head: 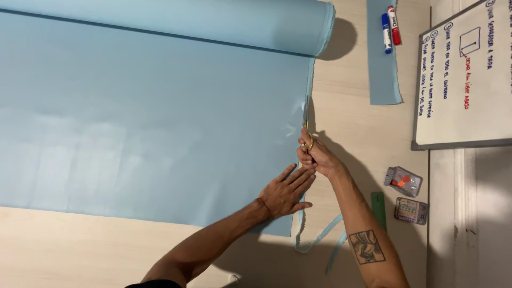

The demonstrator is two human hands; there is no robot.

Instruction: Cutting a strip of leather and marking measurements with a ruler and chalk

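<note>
Whiteboard (469, 80) up and right of fingers. Two markers (390, 28) on fabric strip (383, 64) above. Two small plastic boxes (404, 181) and green ruler (378, 205) lower right.

A sewing or fabric workshop. A wide roll of light blue fabric (160, 26) lies unrolled across a pale wooden surface (80, 250). A whiteboard (469, 80) with markers (390, 29) sits alongside.

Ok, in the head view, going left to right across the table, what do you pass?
Light blue fabric sheet → left hand pressing it flat → right hand with scissors → cut blue fabric strip bearing two markers → whiteboard.
</note>
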